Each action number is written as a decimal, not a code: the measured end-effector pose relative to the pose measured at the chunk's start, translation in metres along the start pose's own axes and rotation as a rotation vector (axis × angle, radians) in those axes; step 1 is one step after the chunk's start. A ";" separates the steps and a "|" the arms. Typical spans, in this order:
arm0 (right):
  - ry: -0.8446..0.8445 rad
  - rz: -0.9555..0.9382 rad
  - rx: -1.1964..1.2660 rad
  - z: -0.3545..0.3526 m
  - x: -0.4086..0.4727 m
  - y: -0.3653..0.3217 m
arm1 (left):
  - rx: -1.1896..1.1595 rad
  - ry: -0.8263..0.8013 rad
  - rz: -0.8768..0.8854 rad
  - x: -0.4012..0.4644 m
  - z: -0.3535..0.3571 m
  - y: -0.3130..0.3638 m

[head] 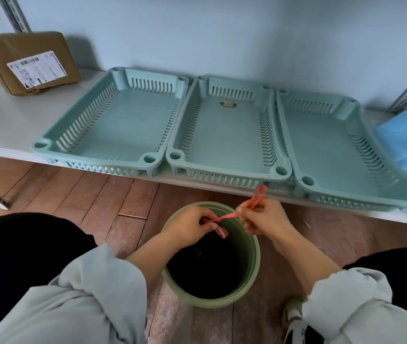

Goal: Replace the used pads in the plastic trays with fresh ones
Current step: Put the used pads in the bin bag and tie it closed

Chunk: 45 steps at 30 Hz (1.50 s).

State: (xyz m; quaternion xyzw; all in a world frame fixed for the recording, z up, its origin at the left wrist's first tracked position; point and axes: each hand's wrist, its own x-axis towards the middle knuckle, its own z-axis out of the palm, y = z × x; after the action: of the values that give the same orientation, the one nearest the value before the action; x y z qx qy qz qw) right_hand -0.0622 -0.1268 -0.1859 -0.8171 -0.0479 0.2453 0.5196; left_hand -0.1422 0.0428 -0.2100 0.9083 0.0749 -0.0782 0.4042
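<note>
Trays (224, 135) bare on shelf (3, 115); both hands (224, 219) pinch red ties (227, 216) over bin (254, 254)

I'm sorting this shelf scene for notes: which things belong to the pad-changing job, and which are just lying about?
Job:
three plastic trays, all bare
blue pads beside them
green bin
pink drawstring pinched by left hand and right hand

Lying about:
cardboard parcel
</note>
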 end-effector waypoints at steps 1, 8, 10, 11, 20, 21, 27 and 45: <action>0.031 0.063 0.059 -0.001 0.004 0.005 | 0.018 -0.019 -0.049 0.001 -0.001 -0.006; -0.157 0.137 -0.621 0.021 0.023 0.057 | 0.325 -0.214 -0.331 -0.005 0.009 -0.051; -0.079 0.082 -0.744 0.025 0.020 0.058 | 0.416 -0.181 -0.362 -0.012 0.014 -0.052; -0.002 0.067 -0.805 0.025 0.021 0.060 | 0.474 -0.121 -0.376 -0.014 0.018 -0.054; -0.112 0.480 -0.569 0.015 0.041 0.110 | -0.142 -0.018 -0.803 -0.022 0.039 -0.098; -0.106 0.461 -0.545 0.015 0.043 0.108 | -0.106 0.008 -0.782 -0.021 0.037 -0.099; 0.035 0.485 -0.199 0.012 0.062 0.092 | -0.196 0.287 -0.668 0.017 0.020 -0.088; 0.066 0.681 0.121 -0.015 0.106 0.072 | -0.511 0.278 -0.630 0.109 0.036 -0.051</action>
State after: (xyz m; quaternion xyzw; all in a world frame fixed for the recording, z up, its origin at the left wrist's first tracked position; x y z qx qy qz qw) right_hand 0.0244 -0.1365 -0.2810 -0.7615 0.2589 0.3803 0.4567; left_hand -0.0492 0.0574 -0.2926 0.7137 0.4192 -0.0536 0.5586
